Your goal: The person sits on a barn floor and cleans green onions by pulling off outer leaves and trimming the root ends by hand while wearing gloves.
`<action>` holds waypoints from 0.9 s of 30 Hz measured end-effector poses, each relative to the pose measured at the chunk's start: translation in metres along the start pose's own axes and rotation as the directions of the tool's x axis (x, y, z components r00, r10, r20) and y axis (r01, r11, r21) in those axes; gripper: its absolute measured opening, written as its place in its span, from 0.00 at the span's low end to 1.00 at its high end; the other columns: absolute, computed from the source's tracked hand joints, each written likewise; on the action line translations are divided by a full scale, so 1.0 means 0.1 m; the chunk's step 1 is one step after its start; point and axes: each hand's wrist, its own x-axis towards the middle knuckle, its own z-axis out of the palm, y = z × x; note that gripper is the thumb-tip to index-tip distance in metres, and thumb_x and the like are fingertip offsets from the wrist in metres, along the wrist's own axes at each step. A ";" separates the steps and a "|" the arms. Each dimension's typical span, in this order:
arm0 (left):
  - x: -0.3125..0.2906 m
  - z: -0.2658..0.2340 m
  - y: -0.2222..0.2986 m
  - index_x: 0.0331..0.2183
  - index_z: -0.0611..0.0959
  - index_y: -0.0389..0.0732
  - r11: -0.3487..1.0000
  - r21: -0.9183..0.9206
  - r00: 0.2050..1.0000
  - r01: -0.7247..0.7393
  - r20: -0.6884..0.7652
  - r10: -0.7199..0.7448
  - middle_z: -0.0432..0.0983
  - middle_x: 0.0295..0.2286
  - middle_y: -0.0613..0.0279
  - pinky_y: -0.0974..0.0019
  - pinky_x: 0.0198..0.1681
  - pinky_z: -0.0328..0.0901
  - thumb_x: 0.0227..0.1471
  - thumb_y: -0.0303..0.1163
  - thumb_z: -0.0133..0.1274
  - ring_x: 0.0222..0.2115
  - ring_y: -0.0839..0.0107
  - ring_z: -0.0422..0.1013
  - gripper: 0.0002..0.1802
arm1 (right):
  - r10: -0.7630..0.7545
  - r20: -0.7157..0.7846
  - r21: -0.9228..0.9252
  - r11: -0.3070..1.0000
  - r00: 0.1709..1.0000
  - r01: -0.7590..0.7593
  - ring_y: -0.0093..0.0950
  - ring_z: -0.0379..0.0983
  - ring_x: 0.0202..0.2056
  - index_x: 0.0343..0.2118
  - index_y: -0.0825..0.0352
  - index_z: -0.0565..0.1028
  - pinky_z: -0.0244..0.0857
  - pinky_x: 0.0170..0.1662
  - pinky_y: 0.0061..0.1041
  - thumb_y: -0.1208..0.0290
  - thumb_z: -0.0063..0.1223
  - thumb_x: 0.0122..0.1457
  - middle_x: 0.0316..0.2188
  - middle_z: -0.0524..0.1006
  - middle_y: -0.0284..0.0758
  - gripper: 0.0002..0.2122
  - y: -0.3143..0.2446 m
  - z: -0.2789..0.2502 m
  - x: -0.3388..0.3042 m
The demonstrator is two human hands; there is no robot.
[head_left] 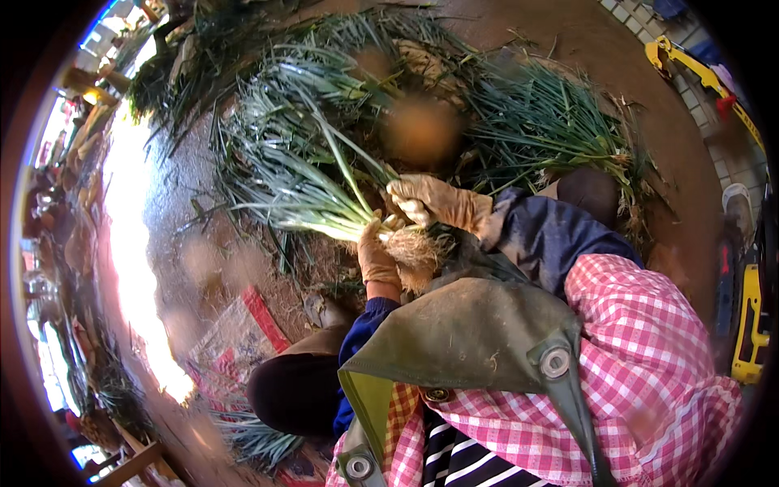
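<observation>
A bunch of green onions (329, 224) lies across the middle, its green tops pointing left and its tangled pale roots (418, 250) toward my lap. My left hand (377, 254), in a tan work glove, is closed round the white stems just above the roots. My right hand (442, 203), in a soiled tan glove, is closed beside the bunch, its fingers curled at the end of a long green stalk. Those fingers partly cover what they grip. Large heaps of green onions (284, 97) lie beyond both hands.
Another pile of green onions (560, 122) spreads at the right, roots outward. Beneath my left knee are a red-and-white sack (243, 333) and more green onions (256, 438). The brown floor (690, 195) is wet. A yellow metal frame (706, 77) stands at the far right. Blurry spots cloud the view.
</observation>
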 end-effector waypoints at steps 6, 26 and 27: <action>-0.48 0.58 0.19 0.46 0.72 0.39 0.996 -0.088 0.979 -0.008 0.201 0.026 0.72 0.31 0.62 0.60 0.43 0.65 0.50 0.32 0.49 0.34 0.64 0.69 0.20 | -0.040 0.067 -0.412 0.909 0.997 0.064 0.15 0.58 0.11 0.23 0.63 0.68 0.53 0.13 0.15 0.58 0.48 0.58 0.12 0.64 0.25 0.14 -0.94 -0.32 -1.06; -3.01 1.71 3.07 0.39 0.77 0.39 -0.923 0.378 0.842 0.070 0.474 0.258 0.75 0.23 0.56 0.61 0.24 0.67 0.47 0.29 0.50 0.21 0.62 0.71 0.14 | -0.805 0.087 -0.996 -0.069 0.587 0.053 0.30 0.72 0.30 0.34 0.67 0.75 0.64 0.34 0.31 0.59 0.51 0.56 0.29 0.76 0.37 0.14 -2.07 -1.82 -1.40; -3.26 1.80 3.27 0.38 0.77 0.39 -0.970 0.134 0.845 0.205 0.476 0.244 0.75 0.24 0.55 0.61 0.24 0.67 0.46 0.28 0.50 0.21 0.61 0.71 0.14 | -0.793 -0.041 -0.998 0.063 0.607 0.014 0.30 0.72 0.32 0.36 0.65 0.75 0.64 0.35 0.30 0.62 0.49 0.58 0.32 0.77 0.37 0.11 -2.00 -1.56 -1.36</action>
